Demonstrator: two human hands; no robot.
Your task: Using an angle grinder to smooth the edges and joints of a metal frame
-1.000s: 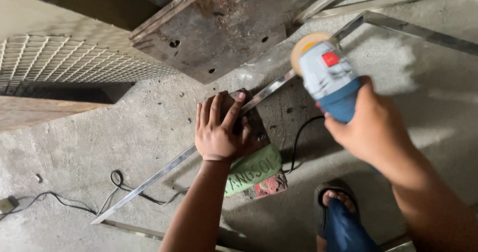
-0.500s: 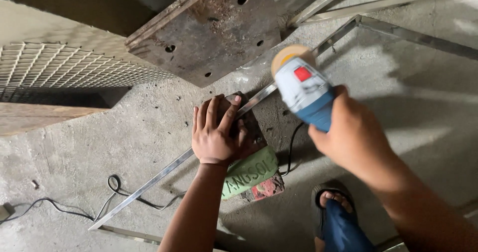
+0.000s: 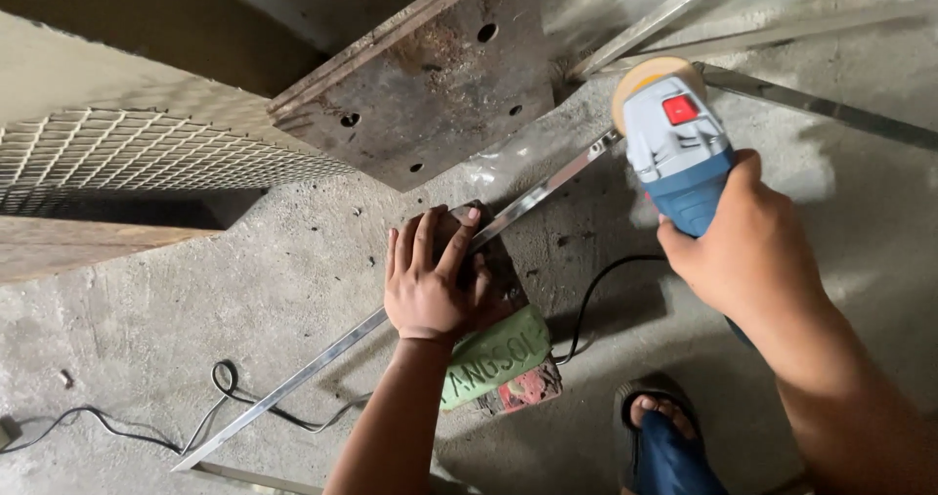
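My left hand (image 3: 430, 285) presses flat on a dark block (image 3: 489, 260) that lies over a long thin shiny metal strip (image 3: 293, 387) on the concrete floor. My right hand (image 3: 747, 251) grips a blue and grey angle grinder (image 3: 679, 153) with a red switch. Its yellowish disc (image 3: 640, 75) sits at the strip's upper end (image 3: 576, 163), where the strip meets another metal bar.
A rusty steel plate with holes (image 3: 440, 85) lies above the strip, with expanded metal mesh (image 3: 137, 158) and a wooden board (image 3: 78, 251) to the left. A black cable (image 3: 225, 387) runs across the floor. A green-wrapped block (image 3: 493, 358) and my sandalled foot (image 3: 655, 417) lie below.
My right hand has swung the grinder slightly left and then back right along the strip's upper end. My left hand has stayed pressed on the block.
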